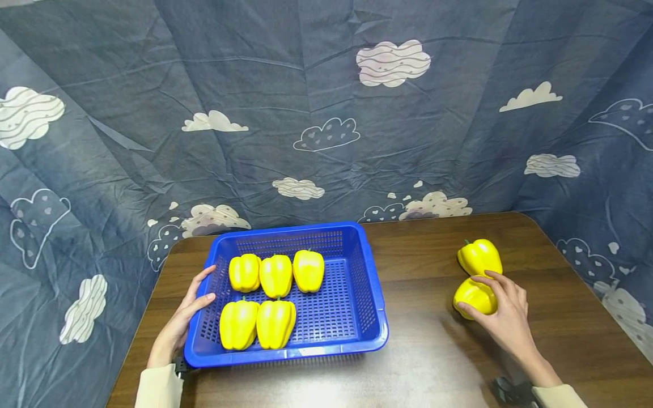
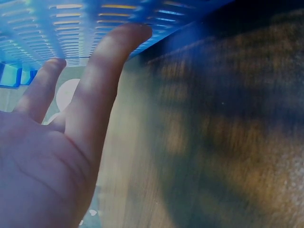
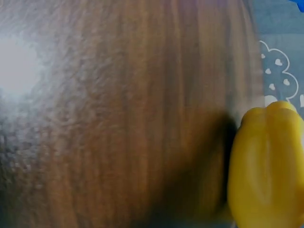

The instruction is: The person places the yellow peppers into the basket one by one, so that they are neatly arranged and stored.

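Note:
My left hand [image 1: 182, 318] is at the left side of a blue slotted basket [image 1: 376, 294], its thumb and fingers extended to touch it. In the left wrist view, the thumb [image 2: 102, 71] reaches up against the slotted blue wall. Several yellow bell peppers [image 1: 276, 324] lie inside the basket, in two rows toward its left. Over at the right of the table, my right hand [image 1: 510, 317] grips a tilted yellow bell pepper [image 1: 471, 294] between thumb and fingers. Another yellow bell pepper [image 1: 482, 258] lies just behind it. A yellow bell pepper [image 3: 266, 166] fills the lower right of the right wrist view.
The brown wooden table [image 1: 418, 260] bears everything. Behind and at both sides hangs a dark blue curtain [image 1: 275, 164] with white clouds. A stretch of tabletop separates the basket from the two peppers at the right.

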`<state>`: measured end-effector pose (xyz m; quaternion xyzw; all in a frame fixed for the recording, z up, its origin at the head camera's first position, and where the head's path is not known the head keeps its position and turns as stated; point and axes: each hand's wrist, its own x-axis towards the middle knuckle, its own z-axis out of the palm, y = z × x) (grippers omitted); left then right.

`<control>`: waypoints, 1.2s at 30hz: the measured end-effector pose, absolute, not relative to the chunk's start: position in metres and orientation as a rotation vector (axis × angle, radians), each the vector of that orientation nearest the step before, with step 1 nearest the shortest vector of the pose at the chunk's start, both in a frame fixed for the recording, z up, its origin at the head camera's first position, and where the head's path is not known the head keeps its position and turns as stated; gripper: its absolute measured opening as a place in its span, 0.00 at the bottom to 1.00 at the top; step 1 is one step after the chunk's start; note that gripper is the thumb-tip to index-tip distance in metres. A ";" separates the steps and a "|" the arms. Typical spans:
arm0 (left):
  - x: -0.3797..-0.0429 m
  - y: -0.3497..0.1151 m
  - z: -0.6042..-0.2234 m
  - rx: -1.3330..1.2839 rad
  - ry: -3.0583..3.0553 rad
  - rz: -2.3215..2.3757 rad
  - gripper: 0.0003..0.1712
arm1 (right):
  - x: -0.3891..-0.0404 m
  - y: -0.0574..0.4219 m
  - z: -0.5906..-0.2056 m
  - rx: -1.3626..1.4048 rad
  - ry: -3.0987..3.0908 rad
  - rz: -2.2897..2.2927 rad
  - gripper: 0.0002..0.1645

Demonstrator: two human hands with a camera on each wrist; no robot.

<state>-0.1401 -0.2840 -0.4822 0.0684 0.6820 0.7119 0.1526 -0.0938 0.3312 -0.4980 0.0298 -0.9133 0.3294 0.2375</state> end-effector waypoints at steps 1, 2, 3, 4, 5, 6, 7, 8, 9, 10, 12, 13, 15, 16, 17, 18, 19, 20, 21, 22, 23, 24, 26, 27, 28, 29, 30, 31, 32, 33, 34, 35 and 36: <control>-0.140 -0.284 -0.482 0.199 1.953 2.045 0.33 | -0.094 0.332 -0.499 0.078 -2.508 0.903 0.36; -0.140 -0.284 -0.482 0.201 1.948 2.049 0.33 | -0.093 0.332 -0.500 0.071 -2.512 0.903 0.36; -0.140 -0.284 -0.482 0.203 1.943 2.052 0.33 | -0.093 0.332 -0.500 0.064 -2.519 0.903 0.37; -0.140 -0.285 -0.482 0.207 1.936 2.056 0.33 | -0.093 0.332 -0.501 0.053 -2.525 0.906 0.37; -0.140 -0.285 -0.482 0.211 1.932 2.058 0.33 | -0.093 0.332 -0.503 0.041 -2.531 0.909 0.38; -0.140 -0.285 -0.482 0.214 1.929 2.060 0.33 | -0.093 0.332 -0.503 0.030 -2.536 0.910 0.38; -0.140 -0.285 -0.482 0.215 1.929 2.061 0.33 | -0.093 0.332 -0.504 0.019 -2.542 0.912 0.39; -0.140 -0.285 -0.482 0.218 1.928 2.062 0.33 | -0.093 0.332 -0.506 0.011 -2.549 0.911 0.40; -0.140 -0.285 -0.482 0.219 1.927 2.062 0.33 | -0.093 0.332 -0.507 0.005 -2.556 0.910 0.40; -0.140 -0.285 -0.482 0.219 1.928 2.062 0.33 | -0.093 0.332 -0.508 0.002 -2.559 0.910 0.42; -0.141 -0.285 -0.482 0.219 1.929 2.062 0.33 | -0.093 0.332 -0.511 0.005 -2.563 0.903 0.44; -0.141 -0.285 -0.482 0.217 1.930 2.061 0.33 | -0.093 0.332 -0.512 0.009 -2.564 0.898 0.45; -0.141 -0.285 -0.481 0.213 1.931 2.061 0.33 | -0.094 0.332 -0.514 0.019 -2.562 0.884 0.46; -0.141 -0.285 -0.481 0.210 1.933 2.060 0.33 | -0.094 0.332 -0.515 0.026 -2.558 0.877 0.47; -0.140 -0.284 -0.481 0.206 1.934 2.059 0.33 | -0.094 0.332 -0.515 0.032 -2.554 0.869 0.47; -0.140 -0.284 -0.481 0.202 1.931 2.061 0.33 | -0.095 0.332 -0.516 0.039 -2.548 0.862 0.47; -0.140 -0.284 -0.481 0.197 1.933 2.060 0.33 | -0.095 0.332 -0.516 0.046 -2.541 0.858 0.47; -0.140 -0.284 -0.481 0.193 1.933 2.059 0.33 | -0.096 0.332 -0.516 0.054 -2.531 0.858 0.47; -0.140 -0.284 -0.481 0.190 1.934 2.058 0.33 | -0.096 0.331 -0.516 0.065 -2.518 0.863 0.47; -0.140 -0.284 -0.481 0.187 1.935 2.056 0.33 | -0.097 0.331 -0.515 0.075 -2.503 0.874 0.47; -0.140 -0.284 -0.481 0.187 1.935 2.055 0.33 | -0.097 0.330 -0.514 0.088 -2.486 0.890 0.48; -0.140 -0.284 -0.481 0.188 1.933 2.055 0.33 | -0.098 0.329 -0.513 0.104 -2.471 0.905 0.48; -0.139 -0.284 -0.482 0.195 1.935 2.054 0.33 | -0.099 0.325 -0.509 0.133 -2.446 0.936 0.49; -0.139 -0.284 -0.482 0.198 1.933 2.056 0.33 | -0.100 0.323 -0.507 0.148 -2.438 0.951 0.49; -0.139 -0.284 -0.482 0.201 1.932 2.058 0.33 | -0.100 0.321 -0.504 0.159 -2.435 0.963 0.49; -0.139 -0.284 -0.482 0.205 1.931 2.059 0.33 | -0.101 0.318 -0.502 0.170 -2.435 0.974 0.49; -0.139 -0.284 -0.482 0.208 1.929 2.061 0.33 | -0.102 0.316 -0.500 0.179 -2.435 0.985 0.50; -0.139 -0.284 -0.482 0.212 1.929 2.062 0.33 | -0.103 0.313 -0.497 0.189 -2.434 0.994 0.50; -0.140 -0.285 -0.482 0.216 1.926 2.063 0.33 | -0.104 0.311 -0.495 0.200 -2.433 1.005 0.50; -0.140 -0.285 -0.482 0.218 1.925 2.064 0.33 | -0.104 0.308 -0.492 0.212 -2.434 1.010 0.50; -0.140 -0.285 -0.482 0.220 1.925 2.065 0.33 | -0.106 0.306 -0.490 0.229 -2.429 1.013 0.50; -0.140 -0.285 -0.482 0.224 1.924 2.066 0.33 | -0.107 0.303 -0.488 0.251 -2.421 1.014 0.50; -0.140 -0.285 -0.482 0.225 1.924 2.066 0.33 | -0.109 0.301 -0.485 0.275 -2.414 1.011 0.50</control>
